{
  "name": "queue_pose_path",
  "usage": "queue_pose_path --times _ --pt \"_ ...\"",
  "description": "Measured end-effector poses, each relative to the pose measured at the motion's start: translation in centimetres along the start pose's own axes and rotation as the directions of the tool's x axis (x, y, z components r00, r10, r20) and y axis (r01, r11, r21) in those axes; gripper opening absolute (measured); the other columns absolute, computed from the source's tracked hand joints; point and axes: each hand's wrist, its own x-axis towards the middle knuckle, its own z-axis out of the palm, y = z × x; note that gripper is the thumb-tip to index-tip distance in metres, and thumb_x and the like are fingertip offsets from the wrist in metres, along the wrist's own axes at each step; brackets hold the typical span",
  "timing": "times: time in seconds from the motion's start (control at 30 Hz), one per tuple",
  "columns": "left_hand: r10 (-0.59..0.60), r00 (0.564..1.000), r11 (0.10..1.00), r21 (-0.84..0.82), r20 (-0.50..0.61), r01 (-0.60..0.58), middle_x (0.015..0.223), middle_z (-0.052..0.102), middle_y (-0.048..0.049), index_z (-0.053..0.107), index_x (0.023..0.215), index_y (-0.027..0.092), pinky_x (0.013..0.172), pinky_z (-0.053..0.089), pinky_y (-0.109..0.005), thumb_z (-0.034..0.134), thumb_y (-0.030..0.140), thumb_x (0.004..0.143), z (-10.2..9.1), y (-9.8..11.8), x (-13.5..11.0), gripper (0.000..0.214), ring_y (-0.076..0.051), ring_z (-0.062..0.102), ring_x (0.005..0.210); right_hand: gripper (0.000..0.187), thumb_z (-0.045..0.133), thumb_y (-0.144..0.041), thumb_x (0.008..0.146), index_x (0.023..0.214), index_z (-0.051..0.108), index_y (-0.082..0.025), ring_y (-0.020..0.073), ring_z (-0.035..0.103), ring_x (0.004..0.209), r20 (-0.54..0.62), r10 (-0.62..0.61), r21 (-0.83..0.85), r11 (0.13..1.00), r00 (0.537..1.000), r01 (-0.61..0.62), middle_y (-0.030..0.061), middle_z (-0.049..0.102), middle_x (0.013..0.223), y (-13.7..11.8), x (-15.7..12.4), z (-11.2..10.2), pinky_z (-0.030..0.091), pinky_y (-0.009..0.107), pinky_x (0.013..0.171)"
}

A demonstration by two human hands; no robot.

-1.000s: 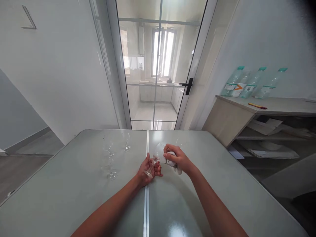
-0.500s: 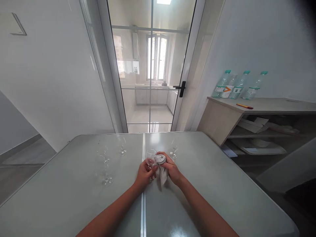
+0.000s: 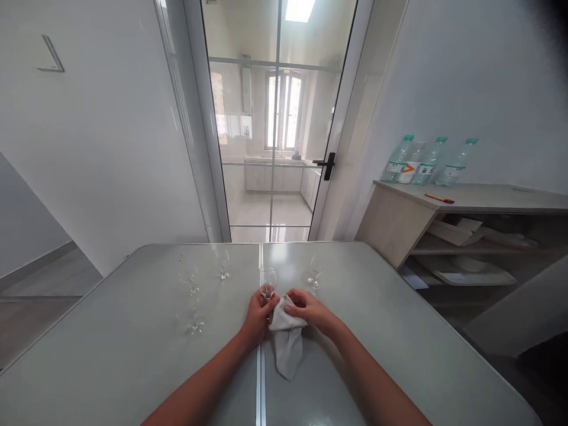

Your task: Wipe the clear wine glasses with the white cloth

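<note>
My left hand [image 3: 258,313] is closed round the lower part of a clear stemmed glass [image 3: 267,277], which stands upright with its bowl above my fingers. Close beside it, my right hand [image 3: 308,309] pinches a whitish cloth [image 3: 288,340] whose loose end hangs down over the table. The cloth's upper edge is near the glass; whether they touch I cannot tell. Another stemmed glass [image 3: 315,273] stands beyond my right hand. To the left are more clear glasses: one at the back [image 3: 223,269], one lower down [image 3: 196,324], and one between them [image 3: 193,284].
The grey-green table [image 3: 124,355] has a metal seam [image 3: 261,378] down its middle. A wooden shelf unit [image 3: 390,228] stands at the right, with several bottles [image 3: 457,165] and a thin red-yellow object [image 3: 439,198] on top. Behind the table is a glass door [image 3: 290,204].
My right hand has drawn the cloth slightly down from the glass's bowl, and the cloth now hangs more spread out. My left hand keeps the glass. The view has tilted up slightly.
</note>
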Motion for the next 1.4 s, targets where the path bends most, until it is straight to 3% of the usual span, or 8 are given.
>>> queue_pose_path --times 0.17,0.37,0.47,0.63,0.9,1.07,1.23,1.4 --pt "0.022 0.996 0.998 -0.055 -0.088 -0.027 0.072 0.053 0.0071 0.051 0.093 0.021 0.044 0.029 -0.017 0.084 0.037 0.075 -0.1 0.3 0.3 0.041 -0.004 0.041 0.048 0.049 0.070 -0.060 0.083 0.066 0.054 -0.017 0.0107 0.037 0.061 0.110 -0.009 -0.064 0.998 0.994 0.016 -0.0046 0.043 0.063 -1.6 -0.8 -1.1 0.031 0.025 0.059" --pt "-0.022 0.999 0.998 -0.064 -0.043 0.020 0.069 0.051 0.0076 0.050 0.090 0.021 0.044 0.031 -0.018 0.085 0.038 0.074 0.3 0.7 -0.2 0.042 -0.005 0.040 0.048 0.037 0.064 -0.056 0.090 0.090 0.064 -0.019 0.0176 0.054 0.084 0.121 -0.099 -0.016 0.995 0.988 0.102 0.0049 0.062 0.095 -3.4 -1.8 -1.2 0.044 0.031 0.076" --pt "-0.043 0.999 0.995 -0.086 -0.026 0.041 0.067 0.050 0.0077 0.050 0.090 0.021 0.045 0.032 -0.018 0.085 0.039 0.074 0.2 0.6 -0.3 0.042 -0.005 0.041 0.048 0.054 0.081 -0.051 0.075 0.119 0.062 -0.025 0.0194 0.054 0.093 0.158 -0.115 -0.192 0.971 0.981 0.145 0.0042 0.060 0.110 -3.1 -1.6 -0.2 0.046 0.029 0.077" --pt "0.014 0.994 0.997 -0.079 -0.112 -0.023 0.066 0.050 0.0086 0.053 0.095 0.021 0.042 0.029 -0.016 0.083 0.039 0.076 -0.2 0.4 0.1 0.040 -0.003 0.035 0.044 0.026 0.079 -0.044 0.078 0.080 0.072 -0.020 0.0188 0.055 0.087 0.163 -0.250 -0.479 0.826 0.954 0.298 0.0040 0.059 0.102 -2.9 -1.3 0.5 0.045 0.031 0.079" --pt "0.002 0.997 0.992 -0.122 -0.073 -0.011 0.059 0.044 0.0103 0.053 0.095 0.021 0.044 0.030 -0.015 0.081 0.039 0.079 -0.4 0.7 0.3 0.037 -0.003 0.032 0.043 0.029 0.057 -0.043 0.096 0.097 0.077 -0.022 0.0208 0.060 0.076 0.027 -0.324 -0.469 0.831 0.946 0.298 0.0012 0.068 0.080 -2.8 -1.3 -0.5 0.045 0.033 0.073" --pt "0.013 0.997 0.994 -0.103 -0.075 -0.021 0.064 0.048 0.0089 0.054 0.096 0.020 0.043 0.028 -0.014 0.081 0.037 0.080 -0.3 0.5 0.2 0.035 -0.002 0.031 0.043 0.031 0.057 -0.045 0.095 0.078 0.071 -0.023 0.0281 0.059 0.101 0.118 -0.510 -0.517 0.701 0.852 0.491 0.0097 0.070 0.110 -3.8 -2.0 0.1 0.045 0.044 0.091" --pt "-0.006 0.997 0.994 -0.111 -0.075 -0.003 0.065 0.048 0.0088 0.054 0.095 0.020 0.042 0.026 -0.014 0.083 0.037 0.077 -0.2 0.5 0.2 0.038 -0.001 0.030 0.043 0.036 0.056 -0.051 0.095 0.078 0.064 -0.021 0.0175 0.052 0.067 0.078 -0.367 -0.491 0.795 0.927 0.356 0.0009 0.059 0.071 -3.7 -2.1 -0.1 0.042 0.031 0.066" --pt "-0.013 0.995 0.992 -0.128 -0.097 0.001 0.065 0.050 0.0089 0.052 0.096 0.021 0.042 0.027 -0.014 0.081 0.037 0.080 -0.3 0.5 0.3 0.037 -0.002 0.031 0.042 0.028 0.072 -0.047 0.083 0.079 0.064 -0.020 0.0180 0.053 0.077 0.215 -0.259 -0.448 0.831 0.942 0.330 0.0014 0.063 0.084 -4.4 -2.4 -0.9 0.040 0.029 0.068"
